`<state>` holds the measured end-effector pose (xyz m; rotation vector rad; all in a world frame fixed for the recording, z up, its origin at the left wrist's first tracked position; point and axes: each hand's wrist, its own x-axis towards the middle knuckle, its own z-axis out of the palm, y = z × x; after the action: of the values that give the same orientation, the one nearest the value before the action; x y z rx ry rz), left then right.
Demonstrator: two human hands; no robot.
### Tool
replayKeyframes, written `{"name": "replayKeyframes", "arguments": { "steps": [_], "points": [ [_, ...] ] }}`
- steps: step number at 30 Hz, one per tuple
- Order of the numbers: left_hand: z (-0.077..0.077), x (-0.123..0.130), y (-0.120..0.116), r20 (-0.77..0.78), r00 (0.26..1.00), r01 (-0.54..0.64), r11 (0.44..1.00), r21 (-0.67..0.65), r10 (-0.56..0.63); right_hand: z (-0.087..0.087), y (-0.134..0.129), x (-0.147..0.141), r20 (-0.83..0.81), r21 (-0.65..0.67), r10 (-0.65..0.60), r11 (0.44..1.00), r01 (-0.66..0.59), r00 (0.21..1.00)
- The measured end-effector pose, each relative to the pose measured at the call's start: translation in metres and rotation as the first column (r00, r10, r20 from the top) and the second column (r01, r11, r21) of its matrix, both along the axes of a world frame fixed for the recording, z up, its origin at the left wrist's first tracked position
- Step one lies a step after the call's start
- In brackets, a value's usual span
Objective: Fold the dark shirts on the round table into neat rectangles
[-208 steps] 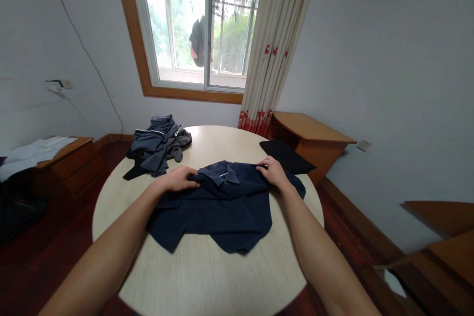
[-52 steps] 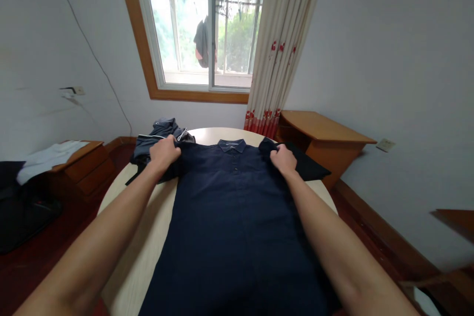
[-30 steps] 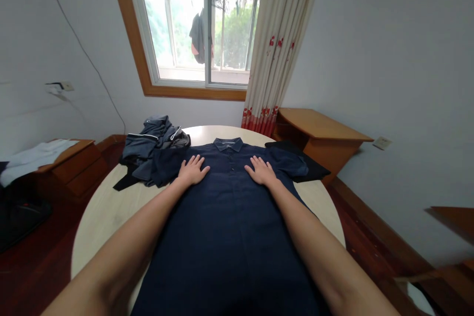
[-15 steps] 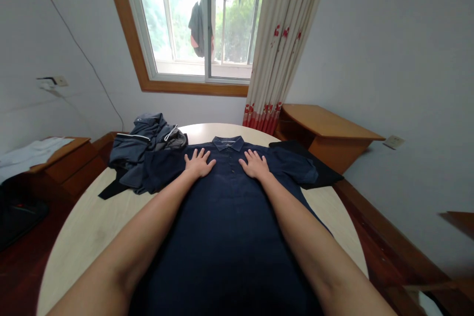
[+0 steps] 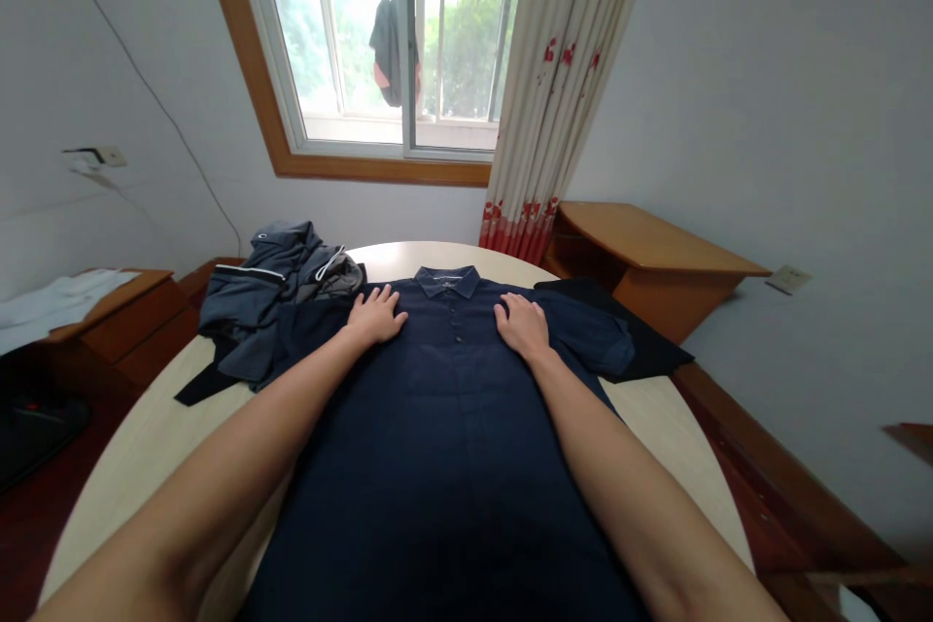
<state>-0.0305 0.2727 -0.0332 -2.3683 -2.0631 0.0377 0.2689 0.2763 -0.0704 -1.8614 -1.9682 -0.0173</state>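
Note:
A dark navy collared shirt [image 5: 444, 428] lies spread on its back over a round pale table [image 5: 138, 457], its collar at the far end and buttons facing up. My left hand [image 5: 376, 315] rests open on the shirt's left shoulder area, fingers apart and palm down. On the opposite shoulder lies my right hand [image 5: 523, 324], also palm down and open, with its fingers slightly bent. Neither hand grips the cloth. The shirt's right sleeve lies stretched out over a black cloth [image 5: 656, 350]. The lower end of the shirt runs out of view below.
A heap of grey-blue clothes [image 5: 252, 287] with white trim sits at the table's far left. Behind the table are a window and a patterned curtain [image 5: 539, 117]. Wooden furniture stands at right [image 5: 656, 243] and left [image 5: 123, 311].
Both hands have slid outward from the shirt's chest toward its shoulders, the left hand leftward and the right hand rightward. The camera view has shifted slightly.

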Motion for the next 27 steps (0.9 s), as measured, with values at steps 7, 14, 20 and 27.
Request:
{"name": "replayKeyframes", "arguments": {
  "steps": [7, 14, 20, 27],
  "points": [
    [0.046, -0.071, -0.087, 0.019, 0.974, -0.218, 0.920, 0.326, 0.224, 0.003, -0.019, 0.014, -0.001, 0.139, 0.064, 0.988, -0.063, 0.998],
    [0.027, -0.108, -0.118, 0.134, 0.863, -0.504, 0.840, 0.198, 0.487, 0.003, -0.023, 0.016, 0.048, 0.090, 0.102, 0.990, -0.106, 0.994],
    [0.019, -0.117, -0.108, 0.205, 0.815, -0.574, 0.801, 0.168, 0.541, 0.004, -0.024, 0.018, 0.031, 0.046, 0.115, 0.992, -0.116, 0.993],
    [0.021, -0.127, -0.091, 0.230, 0.883, -0.441, 0.890, 0.114, 0.408, 0.003, -0.023, 0.019, 0.007, 0.017, 0.118, 0.993, -0.118, 0.993]
  ]
}}
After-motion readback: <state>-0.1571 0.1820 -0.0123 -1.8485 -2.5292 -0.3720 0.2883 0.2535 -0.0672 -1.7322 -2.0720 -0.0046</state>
